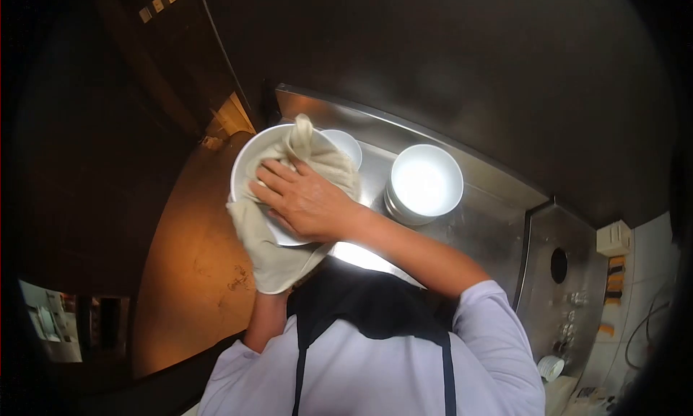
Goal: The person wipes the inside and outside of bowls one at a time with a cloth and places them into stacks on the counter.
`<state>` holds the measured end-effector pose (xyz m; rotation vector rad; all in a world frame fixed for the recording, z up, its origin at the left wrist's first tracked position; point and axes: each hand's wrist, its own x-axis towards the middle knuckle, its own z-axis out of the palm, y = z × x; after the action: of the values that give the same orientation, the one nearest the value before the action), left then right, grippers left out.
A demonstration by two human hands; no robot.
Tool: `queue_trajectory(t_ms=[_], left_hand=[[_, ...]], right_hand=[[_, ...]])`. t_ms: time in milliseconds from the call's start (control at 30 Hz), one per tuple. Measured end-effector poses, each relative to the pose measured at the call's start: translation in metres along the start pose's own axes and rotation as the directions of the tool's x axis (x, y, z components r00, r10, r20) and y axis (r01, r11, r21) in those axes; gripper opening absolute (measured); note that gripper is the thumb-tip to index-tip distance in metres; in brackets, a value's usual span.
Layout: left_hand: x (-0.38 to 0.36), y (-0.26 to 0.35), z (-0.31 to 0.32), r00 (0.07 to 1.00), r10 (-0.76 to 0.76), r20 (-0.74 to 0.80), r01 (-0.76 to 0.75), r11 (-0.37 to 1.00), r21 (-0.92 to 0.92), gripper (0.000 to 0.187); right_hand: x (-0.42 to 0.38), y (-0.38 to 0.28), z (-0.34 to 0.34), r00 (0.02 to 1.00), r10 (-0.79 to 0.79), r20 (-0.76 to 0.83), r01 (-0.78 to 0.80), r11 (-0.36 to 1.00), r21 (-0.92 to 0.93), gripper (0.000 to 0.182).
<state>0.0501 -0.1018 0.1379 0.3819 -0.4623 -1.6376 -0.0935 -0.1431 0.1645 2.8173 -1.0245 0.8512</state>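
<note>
A large white bowl (243, 162) is tilted up in front of me, its opening turned towards me. My left hand supports it from below at the near side through a cream cloth (278, 261). The cloth covers that hand's fingers, and only the left wrist (270, 305) shows bare. Inside the bowl my right hand (303, 198) presses a bunched part of the cloth against the inner wall, fingers curled into the fabric. The cloth also hangs over the bowl's far right rim, with a twisted end sticking up.
Right of the bowl, a stack of white bowls (426, 181) stands on the steel counter (476, 232). Another white bowl (345, 147) sits partly behind the cloth. A raised steel edge runs along the back. A brown round surface (191, 272) lies to the left, small white dishes (551, 368) far right.
</note>
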Motion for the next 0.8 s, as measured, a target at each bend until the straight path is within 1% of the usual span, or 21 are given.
queue_trajectory(t_ms=[67,100,133,167,200,233,267,300,333,400,433,533,567,600,667,700,733,800], left_hand=[[-0.009,-0.01,-0.006,0.995,-0.101,0.027,0.103,0.99,-0.093,0.061],[-0.008,-0.011,-0.014,0.997,-0.067,0.049,0.066,0.998,0.009,0.063],[-0.005,-0.012,-0.029,0.989,0.073,0.13,-0.119,0.914,0.388,0.063],[-0.006,-0.013,-0.049,0.952,0.166,0.257,-0.301,0.663,0.685,0.064],[-0.007,-0.011,-0.05,0.942,0.197,0.271,-0.335,0.579,0.743,0.065],[-0.008,-0.01,-0.048,0.931,0.228,0.286,-0.363,0.488,0.794,0.067],[-0.006,-0.008,-0.043,0.961,0.225,0.162,-0.273,0.661,0.699,0.069],[-0.003,-0.005,-0.031,0.975,0.219,0.036,-0.202,0.807,0.555,0.071],[-0.001,-0.004,-0.029,0.976,0.216,-0.018,-0.179,0.853,0.491,0.07],[-0.003,-0.004,-0.032,0.98,0.197,-0.029,-0.159,0.862,0.482,0.068],[-0.004,-0.003,-0.036,0.983,0.183,-0.024,-0.148,0.86,0.488,0.067],[-0.007,-0.009,-0.042,0.992,0.125,0.021,-0.116,0.833,0.541,0.064],[-0.007,-0.011,-0.043,0.994,0.106,0.034,-0.106,0.821,0.56,0.063],[-0.005,-0.015,-0.043,0.995,0.088,0.048,-0.1,0.807,0.582,0.063],[0.0,-0.02,-0.042,0.995,0.072,0.068,-0.098,0.776,0.623,0.061],[0.002,-0.022,-0.042,0.994,0.074,0.078,-0.107,0.756,0.646,0.06],[0.003,-0.023,-0.041,0.993,0.086,0.082,-0.119,0.737,0.666,0.059],[0.002,-0.019,-0.04,0.989,0.114,0.09,-0.145,0.698,0.702,0.057]], right_hand=[[-0.009,-0.001,0.029,0.976,0.111,0.187,-0.101,0.993,-0.061,0.057],[-0.015,0.0,0.035,0.986,0.078,0.151,-0.069,0.996,-0.06,0.057],[-0.017,0.003,0.035,0.985,0.074,0.154,-0.064,0.996,-0.064,0.058],[-0.017,0.004,0.036,0.985,0.067,0.16,-0.057,0.996,-0.067,0.059],[-0.018,0.002,0.037,0.985,0.058,0.164,-0.047,0.997,-0.068,0.06],[-0.018,0.001,0.036,0.985,0.07,0.157,-0.061,0.996,-0.063,0.057],[-0.017,-0.002,0.034,0.986,0.08,0.147,-0.072,0.996,-0.06,0.054],[-0.016,-0.002,0.033,0.987,0.089,0.136,-0.082,0.995,-0.057,0.051],[-0.02,0.0,0.032,0.97,0.095,0.224,-0.089,0.995,-0.035,0.045],[-0.031,0.008,0.026,0.913,0.094,0.396,-0.104,0.995,0.003,0.033],[-0.034,0.008,0.022,0.924,0.087,0.373,-0.028,0.987,-0.161,0.02],[-0.029,0.022,0.008,0.959,0.166,0.23,-0.064,0.916,-0.395,0.016],[-0.028,0.03,0.015,0.983,0.165,0.078,-0.127,0.927,-0.353,0.015],[-0.025,0.029,0.022,0.983,0.18,-0.043,-0.185,0.941,-0.283,0.015],[-0.011,0.021,0.041,0.935,0.218,-0.278,-0.26,0.958,-0.121,0.015],[-0.008,0.01,0.051,0.921,0.34,-0.189,-0.337,0.94,0.05,0.019],[-0.013,-0.001,0.058,0.94,0.325,-0.105,-0.304,0.935,0.182,0.019],[-0.035,-0.004,0.054,0.961,0.253,0.108,-0.27,0.942,0.197,0.016]])
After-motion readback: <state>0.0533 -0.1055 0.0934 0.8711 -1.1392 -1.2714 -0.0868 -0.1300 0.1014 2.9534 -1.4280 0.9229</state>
